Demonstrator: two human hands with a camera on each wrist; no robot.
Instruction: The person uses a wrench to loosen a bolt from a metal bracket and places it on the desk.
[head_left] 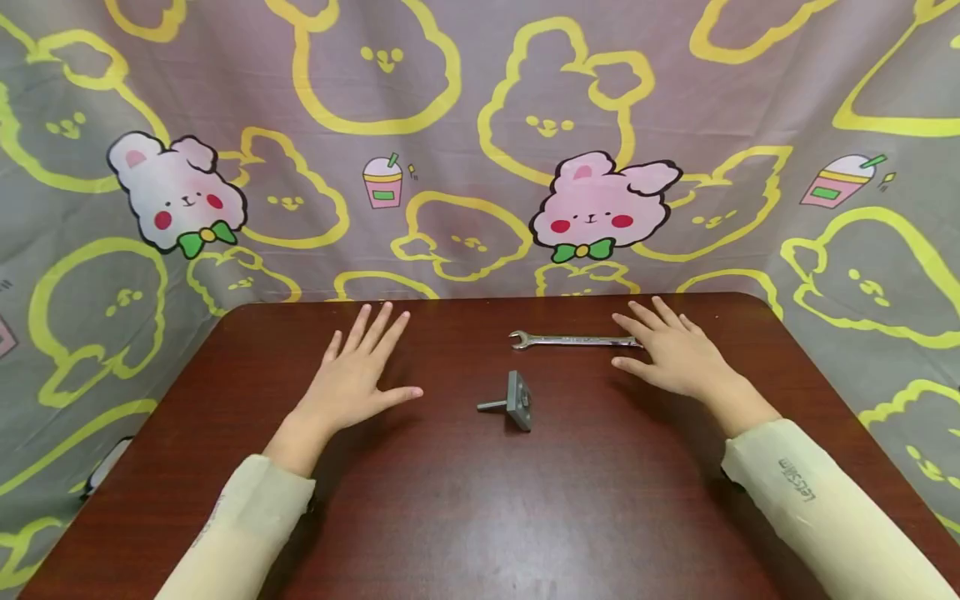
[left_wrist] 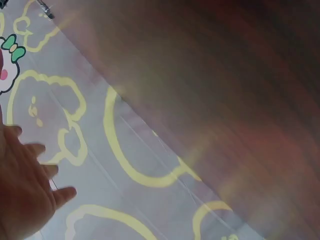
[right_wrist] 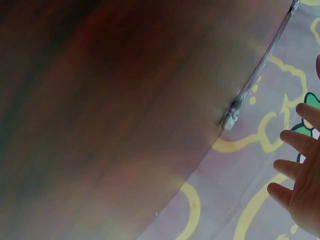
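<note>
My left hand (head_left: 348, 379) is spread over the left part of the table, fingers straight, holding nothing. On the other side my right hand (head_left: 678, 354) is spread too, its fingers overlapping the right end of a silver wrench (head_left: 573, 341) in the head view. The wrench lies lengthwise near the back edge, its open jaw to the left. Between the hands stands a grey square plate (head_left: 517, 402) on its edge, with a thin rod pointing left. In the right wrist view the wrench (right_wrist: 260, 67) shows beyond the tabletop, apart from the right hand (right_wrist: 305, 175). The left hand (left_wrist: 25, 185) appears in its wrist view.
A dark reddish-brown table (head_left: 480, 517) spans the work area. Behind it and along both sides hangs a grey cloth (head_left: 465, 158) printed with yellow outlines and cartoon rabbits, close to the table's back edge.
</note>
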